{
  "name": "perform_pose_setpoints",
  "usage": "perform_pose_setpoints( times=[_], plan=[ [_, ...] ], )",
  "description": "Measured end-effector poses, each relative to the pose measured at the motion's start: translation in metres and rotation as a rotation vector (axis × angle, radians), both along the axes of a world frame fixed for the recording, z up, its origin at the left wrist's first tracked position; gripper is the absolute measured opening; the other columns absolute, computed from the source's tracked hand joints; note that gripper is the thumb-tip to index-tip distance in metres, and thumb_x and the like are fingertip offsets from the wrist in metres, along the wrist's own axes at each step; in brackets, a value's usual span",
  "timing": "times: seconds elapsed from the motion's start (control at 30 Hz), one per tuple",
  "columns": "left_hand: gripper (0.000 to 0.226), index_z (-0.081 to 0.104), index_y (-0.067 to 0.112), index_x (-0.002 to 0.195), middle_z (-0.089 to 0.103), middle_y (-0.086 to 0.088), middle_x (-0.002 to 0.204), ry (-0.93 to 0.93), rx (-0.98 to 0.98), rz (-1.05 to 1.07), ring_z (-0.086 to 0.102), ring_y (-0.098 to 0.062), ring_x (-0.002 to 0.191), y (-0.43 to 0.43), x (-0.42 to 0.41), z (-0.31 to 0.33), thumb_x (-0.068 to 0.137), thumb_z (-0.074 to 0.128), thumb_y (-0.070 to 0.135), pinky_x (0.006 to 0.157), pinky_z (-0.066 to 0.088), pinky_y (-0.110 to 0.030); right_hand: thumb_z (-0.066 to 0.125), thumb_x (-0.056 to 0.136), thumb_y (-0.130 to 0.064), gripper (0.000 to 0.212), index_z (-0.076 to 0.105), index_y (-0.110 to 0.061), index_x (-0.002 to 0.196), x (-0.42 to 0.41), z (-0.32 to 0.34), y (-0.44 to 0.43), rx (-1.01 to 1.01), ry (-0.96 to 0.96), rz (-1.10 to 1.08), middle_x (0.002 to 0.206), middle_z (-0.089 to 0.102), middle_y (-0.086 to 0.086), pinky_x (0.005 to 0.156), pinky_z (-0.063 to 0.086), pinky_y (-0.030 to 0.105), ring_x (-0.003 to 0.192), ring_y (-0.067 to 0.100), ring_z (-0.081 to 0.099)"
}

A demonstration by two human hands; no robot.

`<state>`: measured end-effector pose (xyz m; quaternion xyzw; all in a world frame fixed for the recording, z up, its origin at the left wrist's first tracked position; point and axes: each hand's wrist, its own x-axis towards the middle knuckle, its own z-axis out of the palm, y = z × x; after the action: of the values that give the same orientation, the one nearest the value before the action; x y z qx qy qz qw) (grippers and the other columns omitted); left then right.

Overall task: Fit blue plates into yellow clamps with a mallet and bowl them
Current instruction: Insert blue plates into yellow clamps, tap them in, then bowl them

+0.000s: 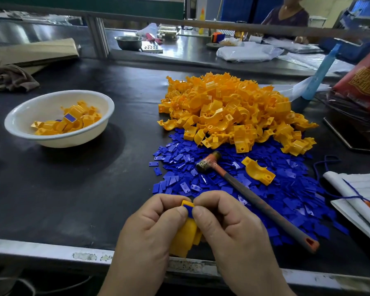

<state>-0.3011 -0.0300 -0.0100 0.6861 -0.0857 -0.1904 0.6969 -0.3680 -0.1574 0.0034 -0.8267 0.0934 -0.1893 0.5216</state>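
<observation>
Near the table's front edge my left hand point(145, 238) and my right hand point(233, 233) hold one yellow clamp point(185, 236) between them. Both thumbs pinch a blue plate point(188, 208) against the clamp's top end. A mallet point(250, 195) with an orange-grey handle lies untouched on the spread of loose blue plates point(282, 189). Behind them rises a big heap of yellow clamps point(233, 110). One single clamp point(257, 170) lies on the blue plates. A white bowl point(26, 116) at the left holds several clamps with plates fitted.
An open notebook point(363, 193) with a blue cord lies at the right edge. Red bag and wire rack stand at the far right. Folded cardboard and a brown rag point(11, 77) sit at the back left. A person sits at the far bench beyond a metal bowl point(128, 42).
</observation>
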Motion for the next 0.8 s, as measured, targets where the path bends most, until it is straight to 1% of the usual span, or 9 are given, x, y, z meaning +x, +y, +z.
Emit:
perform_pose_setpoints(
  times=[0.07, 0.13, 0.2, 0.27, 0.37, 0.47, 0.57, 0.7, 0.8],
  plan=[
    [0.016, 0.074, 0.032, 0.084, 0.074, -0.004, 0.072, -0.028, 0.057, 0.006, 0.067, -0.013, 0.058, 0.006, 0.007, 0.006, 0.07, 0.066, 0.033, 0.048, 0.051, -0.025, 0.048, 0.087, -0.053, 0.019, 0.055, -0.046, 0.103, -0.001, 0.0, -0.007, -0.155, 0.049, 0.049, 0.1, 0.059, -0.019, 0.07, 0.054, 0.025, 0.091, 0.005, 0.06],
    [0.012, 0.073, 0.036, 0.083, 0.073, -0.001, 0.067, -0.106, 0.167, 0.087, 0.065, -0.009, 0.053, 0.021, 0.023, 0.006, 0.078, 0.07, 0.025, 0.044, 0.049, -0.022, 0.044, 0.085, -0.056, 0.032, 0.051, -0.045, 0.114, -0.003, 0.0, -0.023, -0.455, 0.048, -0.027, 0.108, 0.054, -0.024, 0.077, 0.048, 0.018, 0.098, 0.0, 0.056],
    [0.015, 0.071, 0.041, 0.085, 0.074, 0.003, 0.069, -0.182, 0.328, 0.149, 0.067, -0.012, 0.059, 0.04, 0.041, 0.002, 0.081, 0.066, 0.027, 0.05, 0.055, -0.031, 0.055, 0.083, -0.046, 0.039, 0.057, -0.031, 0.119, -0.006, -0.002, -0.048, -0.698, 0.068, -0.178, 0.113, 0.057, -0.015, 0.082, 0.046, 0.027, 0.101, 0.008, 0.055],
    [0.015, 0.07, 0.044, 0.086, 0.073, 0.008, 0.071, -0.234, 0.478, 0.168, 0.068, -0.011, 0.067, 0.053, 0.055, -0.005, 0.082, 0.064, 0.03, 0.062, 0.056, -0.034, 0.06, 0.081, -0.041, 0.041, 0.058, -0.024, 0.118, -0.01, -0.005, -0.073, -0.863, 0.245, -0.283, 0.112, 0.059, -0.004, 0.081, 0.046, 0.037, 0.097, 0.021, 0.053],
    [0.018, 0.071, 0.041, 0.086, 0.069, 0.019, 0.077, -0.38, 0.66, 0.152, 0.061, 0.008, 0.076, 0.056, 0.062, -0.015, 0.089, 0.062, 0.026, 0.065, 0.041, -0.006, 0.046, 0.085, -0.055, 0.045, 0.041, -0.037, 0.126, -0.012, -0.013, -0.091, -1.01, 0.553, -0.259, 0.113, 0.05, -0.012, 0.083, 0.042, 0.032, 0.099, 0.015, 0.045],
    [0.024, 0.07, 0.028, 0.111, 0.064, 0.02, 0.106, -0.518, 0.774, 0.098, 0.057, -0.003, 0.103, 0.054, 0.062, -0.017, 0.089, 0.061, 0.031, 0.084, 0.036, -0.006, 0.043, 0.086, -0.057, 0.041, 0.036, -0.042, 0.124, -0.009, -0.021, -0.093, -1.053, 0.576, -0.228, 0.101, 0.046, -0.015, 0.079, 0.04, 0.027, 0.092, 0.011, 0.042],
    [0.056, 0.057, 0.023, 0.13, 0.056, 0.009, 0.126, -0.54, 0.914, 0.096, 0.047, -0.015, 0.12, 0.062, 0.057, -0.018, 0.079, 0.067, 0.045, 0.101, 0.038, -0.034, 0.044, 0.088, -0.052, 0.034, 0.041, -0.041, 0.12, -0.005, -0.021, -0.097, -1.083, 0.555, -0.223, 0.088, 0.044, -0.015, 0.072, 0.038, 0.026, 0.084, 0.009, 0.041],
    [0.058, 0.057, 0.023, 0.125, 0.057, 0.008, 0.12, -0.59, 1.01, 0.075, 0.048, -0.016, 0.113, 0.068, 0.05, -0.02, 0.074, 0.074, 0.044, 0.097, 0.041, -0.037, 0.043, 0.09, -0.041, 0.022, 0.052, -0.035, 0.11, -0.003, -0.015, -0.097, -1.089, 0.495, -0.222, 0.077, 0.044, -0.012, 0.063, 0.032, 0.025, 0.075, 0.008, 0.042],
    [0.043, 0.062, 0.027, 0.114, 0.061, 0.011, 0.108, -0.659, 1.048, 0.073, 0.051, -0.016, 0.105, 0.066, 0.054, -0.019, 0.076, 0.072, 0.044, 0.089, 0.041, -0.036, 0.046, 0.09, -0.035, 0.018, 0.057, -0.032, 0.104, -0.007, -0.003, -0.085, -0.852, 0.332, -0.229, 0.073, 0.049, -0.013, 0.056, 0.032, 0.02, 0.069, 0.006, 0.049]
  ],
)
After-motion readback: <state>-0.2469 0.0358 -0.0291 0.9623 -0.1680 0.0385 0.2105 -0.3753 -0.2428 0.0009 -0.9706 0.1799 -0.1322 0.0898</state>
